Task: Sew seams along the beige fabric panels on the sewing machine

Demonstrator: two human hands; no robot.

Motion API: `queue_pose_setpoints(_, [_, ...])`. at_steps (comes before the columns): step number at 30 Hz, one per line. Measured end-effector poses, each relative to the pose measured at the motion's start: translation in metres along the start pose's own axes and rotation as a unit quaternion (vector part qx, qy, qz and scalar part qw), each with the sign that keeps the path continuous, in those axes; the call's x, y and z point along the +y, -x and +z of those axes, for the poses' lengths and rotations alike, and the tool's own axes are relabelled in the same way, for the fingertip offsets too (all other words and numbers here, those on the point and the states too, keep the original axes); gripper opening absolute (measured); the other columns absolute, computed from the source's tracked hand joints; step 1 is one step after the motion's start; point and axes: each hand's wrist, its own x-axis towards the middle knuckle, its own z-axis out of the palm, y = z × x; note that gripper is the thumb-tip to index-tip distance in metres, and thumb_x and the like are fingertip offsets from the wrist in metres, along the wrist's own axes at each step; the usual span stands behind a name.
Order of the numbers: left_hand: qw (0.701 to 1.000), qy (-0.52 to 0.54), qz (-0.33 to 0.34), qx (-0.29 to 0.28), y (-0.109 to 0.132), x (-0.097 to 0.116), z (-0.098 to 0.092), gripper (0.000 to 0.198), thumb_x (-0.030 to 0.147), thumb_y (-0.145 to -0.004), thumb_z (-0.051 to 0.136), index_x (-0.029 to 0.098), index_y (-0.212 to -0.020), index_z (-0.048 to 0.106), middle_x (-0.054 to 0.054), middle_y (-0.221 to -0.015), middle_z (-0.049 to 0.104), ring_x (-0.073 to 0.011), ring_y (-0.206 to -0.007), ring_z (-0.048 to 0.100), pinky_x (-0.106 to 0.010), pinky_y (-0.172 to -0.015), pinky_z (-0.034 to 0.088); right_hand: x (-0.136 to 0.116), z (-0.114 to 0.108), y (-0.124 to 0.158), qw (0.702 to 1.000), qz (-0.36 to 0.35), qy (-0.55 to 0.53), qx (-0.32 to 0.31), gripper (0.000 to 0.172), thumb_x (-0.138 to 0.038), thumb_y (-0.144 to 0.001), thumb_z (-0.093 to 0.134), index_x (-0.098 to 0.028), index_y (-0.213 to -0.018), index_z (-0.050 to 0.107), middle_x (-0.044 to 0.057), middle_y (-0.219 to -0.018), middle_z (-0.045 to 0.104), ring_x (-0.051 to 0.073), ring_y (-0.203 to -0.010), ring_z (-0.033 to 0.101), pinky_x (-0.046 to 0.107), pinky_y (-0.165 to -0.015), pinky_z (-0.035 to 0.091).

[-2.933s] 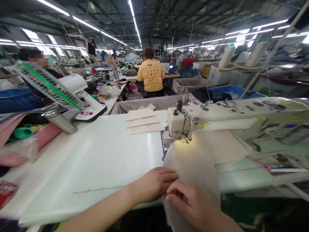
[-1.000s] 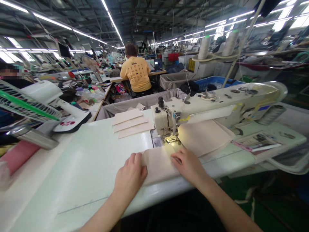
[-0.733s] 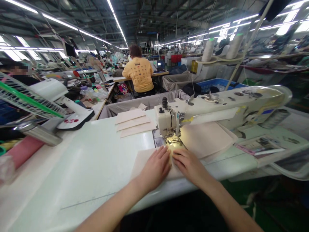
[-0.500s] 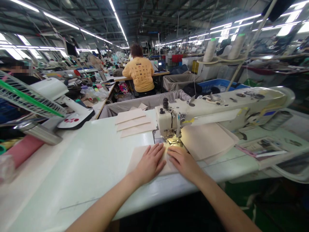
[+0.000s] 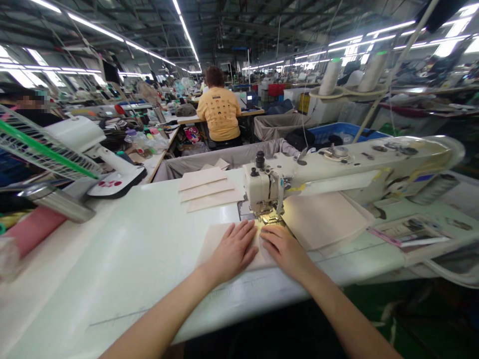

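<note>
My left hand [image 5: 232, 247] lies flat, fingers spread a little, on a pale beige fabric piece [image 5: 209, 240] on the sewing table. Beside it, my right hand [image 5: 287, 250] rests on the same piece with its fingers stretched out and slightly bent. Both sets of fingertips are just in front of the lit presser foot of the sewing machine [image 5: 262, 192]. The hands cover much of the piece, and the needle cannot be made out. More beige fabric [image 5: 325, 219] lies under the machine arm. Several overlapping beige pieces [image 5: 205, 189] lie left of the machine head.
On the left are a white fan [image 5: 78, 134], a steel flask [image 5: 56, 202] and a pink roll [image 5: 35, 232]. A small tray [image 5: 415, 234] sits at the right, below thread cones [image 5: 331, 77]. Beyond a grey cloth bin [image 5: 235, 155], a person in yellow [image 5: 220, 114] sits.
Both hands keep almost the same place on the fabric piece. The view has shifted slightly, and no clear movement of the fabric shows.
</note>
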Motion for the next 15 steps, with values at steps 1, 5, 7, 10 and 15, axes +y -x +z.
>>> queue_pose_setpoints(1, [1.000,-0.002,0.000,0.000,-0.001,-0.001,0.000,0.050,0.036,-0.103,0.045,0.017,-0.149,0.043,-0.013,-0.158,0.040,-0.0286,-0.147,0.034,-0.054,-0.119,0.029,0.001,0.001,-0.001,1.000,0.000,0.000,0.001,0.025,-0.017,-0.098,0.051,-0.020,-0.113,0.070,0.012,-0.118,0.068,0.025,-0.113,0.062,0.048,-0.101,0.052])
queue_pose_setpoints(5, [1.000,-0.014,0.004,-0.003,-0.006,-0.007,-0.001,0.051,0.036,-0.102,0.045,0.017,-0.150,0.042,-0.012,-0.158,0.040,-0.0292,-0.147,0.034,-0.054,-0.119,0.029,0.004,0.003,-0.005,1.000,0.003,0.007,0.012,0.026,-0.018,-0.098,0.052,-0.022,-0.114,0.071,0.012,-0.117,0.069,0.025,-0.113,0.062,0.049,-0.101,0.052])
queue_pose_setpoints(7, [1.000,-0.024,0.009,-0.010,-0.007,-0.008,-0.004,0.052,0.036,-0.102,0.046,0.016,-0.150,0.042,-0.014,-0.157,0.040,-0.0305,-0.146,0.035,-0.056,-0.118,0.030,0.004,0.002,-0.003,1.000,-0.005,0.007,0.012,0.025,-0.019,-0.098,0.051,-0.020,-0.114,0.071,0.012,-0.118,0.069,0.026,-0.114,0.062,0.049,-0.101,0.052])
queue_pose_setpoints(10, [0.999,-0.041,0.032,-0.009,-0.001,0.000,-0.010,0.046,0.031,-0.103,0.045,0.016,-0.146,0.047,-0.015,-0.157,0.041,-0.0333,-0.146,0.035,-0.060,-0.117,0.029,0.000,-0.006,0.011,1.000,-0.012,-0.003,0.002,0.024,-0.021,-0.100,0.050,-0.018,-0.111,0.072,0.013,-0.117,0.070,0.025,-0.111,0.065,0.046,-0.099,0.054])
queue_pose_setpoints(15, [0.986,0.012,0.162,-0.040,0.021,0.027,-0.018,0.040,0.017,-0.100,0.045,0.019,-0.139,0.054,-0.011,-0.148,0.054,-0.0265,-0.137,0.049,-0.047,-0.115,0.039,-0.013,-0.026,0.045,0.999,-0.042,0.012,-0.010,0.025,-0.023,-0.101,0.050,-0.021,-0.115,0.070,0.010,-0.118,0.072,0.024,-0.111,0.066,0.043,-0.099,0.056])
